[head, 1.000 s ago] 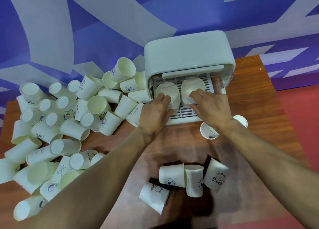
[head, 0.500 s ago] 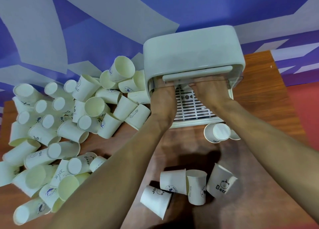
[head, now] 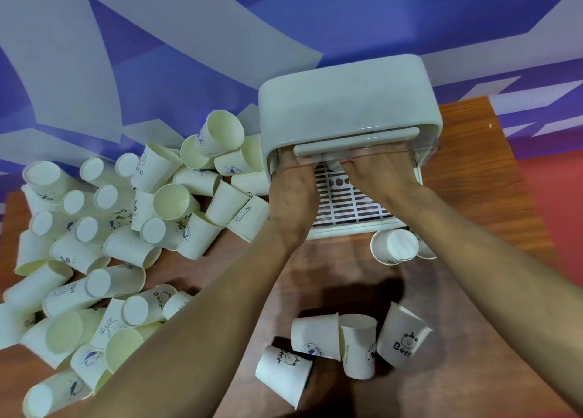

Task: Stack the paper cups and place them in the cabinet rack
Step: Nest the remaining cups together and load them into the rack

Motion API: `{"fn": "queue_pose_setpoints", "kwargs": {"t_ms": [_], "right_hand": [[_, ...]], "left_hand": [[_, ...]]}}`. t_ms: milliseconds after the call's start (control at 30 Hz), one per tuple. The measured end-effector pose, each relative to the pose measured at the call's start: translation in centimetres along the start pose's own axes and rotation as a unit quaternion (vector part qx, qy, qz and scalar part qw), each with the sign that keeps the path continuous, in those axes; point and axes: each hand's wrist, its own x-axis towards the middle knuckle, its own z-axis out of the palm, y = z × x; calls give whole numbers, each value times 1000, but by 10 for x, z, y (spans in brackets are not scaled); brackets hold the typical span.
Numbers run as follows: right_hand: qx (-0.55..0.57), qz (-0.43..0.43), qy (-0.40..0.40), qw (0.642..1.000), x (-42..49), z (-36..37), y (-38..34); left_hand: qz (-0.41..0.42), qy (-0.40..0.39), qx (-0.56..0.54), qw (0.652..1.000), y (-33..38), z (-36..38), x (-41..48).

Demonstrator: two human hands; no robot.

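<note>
hands: left hand (head: 290, 193) and right hand (head: 381, 178) deep in cabinet (head: 347, 102), grip cannot be told | cups: mostly hidden on rack (head: 347, 203); loose paper cups (head: 170, 197) on desk (head: 473, 291) | risk: withdrawing wrists may knock over hidden cups.

1 table (head: 473, 197) fills the lower part of the frame. 1 white cabinet (head: 347, 108) stands on it at the upper right, with 1 slotted rack (head: 347, 203) in its open front. 2 grips reach into that opening: 1 left grip (head: 290, 190) and 1 right grip (head: 378, 171). 4 paper cups (head: 315, 335) lie bunched at the lower centre. 2 more cups (head: 394, 249) sit right of centre, just below the rack's front edge. 1 heap (head: 132, 250) of cups covers the left half; more than 30 show there, too overlapped for an exact count.
</note>
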Motion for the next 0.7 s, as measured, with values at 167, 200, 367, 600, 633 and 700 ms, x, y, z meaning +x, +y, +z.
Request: {"fn": "queue_pose_setpoints", "kwargs": {"t_ms": [167, 200, 367, 600, 633, 700], "right_hand": [[-53, 3, -4, 999, -21, -10, -4], [-62, -1, -25, 998, -31, -11, -7], [3, -30, 39, 999, -86, -23, -16], [86, -103, -179, 975, -177, -33, -46], [81, -98, -238, 963, -189, -33, -49], [64, -99, -291, 950, -207, -33, -52]], "left_hand": [[43, -24, 43, 998, -7, -4, -17], [52, -35, 55, 997, -9, -8, -22], [168, -40, 71, 982, -21, -23, -64], [285, -224, -16, 932, -52, -6, -151], [278, -270, -10, 922, -55, -2, -159], [270, -329, 2, 905, -60, 5, -168]]}}
